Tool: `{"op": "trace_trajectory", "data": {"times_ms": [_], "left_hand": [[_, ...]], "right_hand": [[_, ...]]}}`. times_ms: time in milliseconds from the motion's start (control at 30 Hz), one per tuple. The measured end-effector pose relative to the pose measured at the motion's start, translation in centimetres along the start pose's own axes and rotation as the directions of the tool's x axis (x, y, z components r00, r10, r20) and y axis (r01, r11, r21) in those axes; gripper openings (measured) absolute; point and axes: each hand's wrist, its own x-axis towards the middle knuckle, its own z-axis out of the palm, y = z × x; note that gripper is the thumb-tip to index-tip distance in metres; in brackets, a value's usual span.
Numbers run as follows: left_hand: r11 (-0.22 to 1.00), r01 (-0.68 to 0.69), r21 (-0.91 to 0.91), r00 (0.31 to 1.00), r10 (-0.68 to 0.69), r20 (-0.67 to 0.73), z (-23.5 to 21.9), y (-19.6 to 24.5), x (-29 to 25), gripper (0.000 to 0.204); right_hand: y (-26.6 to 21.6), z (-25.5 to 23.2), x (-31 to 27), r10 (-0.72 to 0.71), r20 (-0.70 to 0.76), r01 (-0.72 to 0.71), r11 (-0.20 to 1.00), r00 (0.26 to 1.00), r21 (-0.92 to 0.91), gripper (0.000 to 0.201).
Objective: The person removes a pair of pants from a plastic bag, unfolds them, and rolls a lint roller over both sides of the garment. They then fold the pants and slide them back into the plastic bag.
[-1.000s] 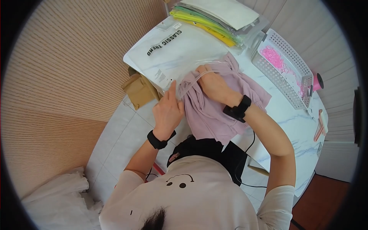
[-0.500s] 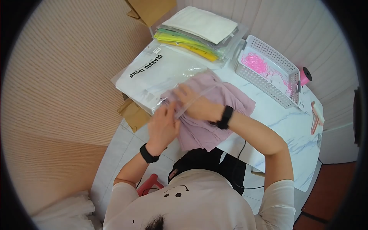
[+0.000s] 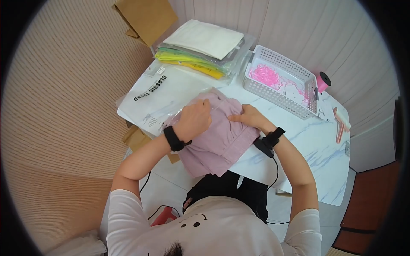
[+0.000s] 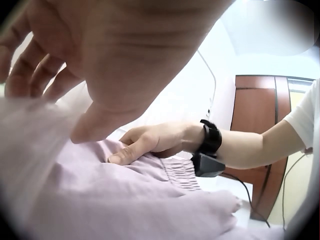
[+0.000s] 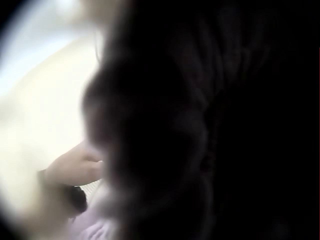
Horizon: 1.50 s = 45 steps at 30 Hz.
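A lilac garment (image 3: 222,136) with a gathered elastic band lies bunched at the table's near left edge. Its far left part meets a clear plastic bag (image 3: 147,104) printed "CLASSIC TREND". My left hand (image 3: 195,119) is over the garment's left side, fingers curled at the bag's film; the left wrist view shows translucent film (image 4: 30,145) by its fingers and thumb. At the garment's right side, my right hand (image 3: 252,117) grips the fabric, thumb on top and the other fingers mostly hidden. Dark blur fills most of the right wrist view.
Behind the bag is a stack of bagged, folded clothes (image 3: 200,42). A grey perforated basket (image 3: 277,97) holds pink strands, with a pink spool (image 3: 323,81) beside it. A pink-and-white tool (image 3: 341,123) lies at the right edge. Brown paper bags (image 3: 147,19) stand at left.
My left hand has moved from the bag's near edge up over the garment. My right hand has come back from the bag's mouth to the garment's right side. The head view has shifted.
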Motion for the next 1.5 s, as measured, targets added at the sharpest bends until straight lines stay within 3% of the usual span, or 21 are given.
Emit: {"op": "trace_trajectory", "data": {"times_ms": [100,233,333,400,433,533,600,733,800,900,1033,1133,1233,1367,1500], "left_hand": [[0.996,-0.087,0.011,0.993,0.086,0.075,0.8,-1.2,2.5,0.03],[0.976,-0.181,-0.117,0.979,0.168,-0.111,0.8,-1.4,3.2,0.026],[0.935,-0.27,-0.229,0.954,0.227,-0.198,0.2,0.0,3.1,0.027],[0.878,-0.381,-0.291,0.91,0.3,-0.285,0.9,0.8,2.3,0.028],[0.892,-0.361,-0.273,0.923,0.3,-0.243,0.8,1.0,1.5,0.029],[0.951,-0.257,-0.173,0.963,0.236,-0.131,-0.1,0.8,-2.0,0.034],[0.991,-0.125,-0.045,0.988,0.12,-0.1,0.0,0.1,-5.1,0.038],[0.992,-0.032,0.121,0.965,0.062,-0.254,0.4,-1.6,-9.4,0.048],[0.989,0.019,0.145,0.937,0.033,-0.347,0.5,-1.8,-10.8,0.047],[0.981,0.164,0.107,0.885,-0.099,-0.455,0.7,-2.2,-11.9,0.05],[0.973,0.231,-0.022,0.838,-0.211,-0.504,1.3,-2.8,-13.1,0.052],[0.972,0.225,-0.066,0.822,-0.226,-0.522,1.0,-1.7,-12.9,0.052],[0.97,0.237,-0.053,0.839,-0.232,-0.492,1.4,-1.8,-12.1,0.051],[0.955,0.298,0.005,0.818,-0.252,-0.518,1.8,-3.1,-12.6,0.049],[0.936,0.348,-0.04,0.747,-0.303,-0.592,2.8,-3.3,-13.6,0.052]], "right_hand": [[0.0,0.8,0.3,-0.184,0.032,0.18,0.977,0.982,0.114,0.059],[-0.7,2.2,0.7,-0.336,0.038,0.324,0.93,0.941,0.174,0.049],[-1.6,3.1,0.9,-0.334,-0.004,0.323,0.908,0.942,0.267,0.05],[0.6,4.4,3.0,-0.211,-0.105,0.231,0.941,0.972,0.249,0.057],[1.5,4.8,3.7,-0.147,-0.156,0.182,0.952,0.977,0.246,0.061],[-1.0,2.1,0.8,0.051,-0.005,-0.05,0.993,0.999,0.111,0.071],[-2.0,0.8,-0.8,-0.026,-0.029,0.025,1.0,0.999,-0.014,0.075],[-3.3,0.1,-1.8,-0.248,-0.117,0.211,0.942,0.962,-0.261,0.067],[-4.0,0.5,-0.3,-0.244,-0.117,0.208,0.943,0.963,-0.26,0.061],[-3.3,1.3,2.1,-0.326,-0.055,0.292,0.9,0.944,-0.323,0.055],[-3.8,0.8,0.9,-0.478,0.001,0.444,0.814,0.878,-0.375,0.044],[-4.8,0.9,-0.2,-0.473,-0.016,0.411,0.782,0.881,-0.469,0.035],[-4.4,1.6,1.6,-0.554,-0.105,0.425,0.734,0.826,-0.529,0.032],[-3.9,1.2,1.7,-0.537,-0.09,0.393,0.712,0.839,-0.582,0.026],[-2.8,1.1,1.7,-0.402,-0.096,0.315,0.825,0.91,-0.469,0.023]]}}
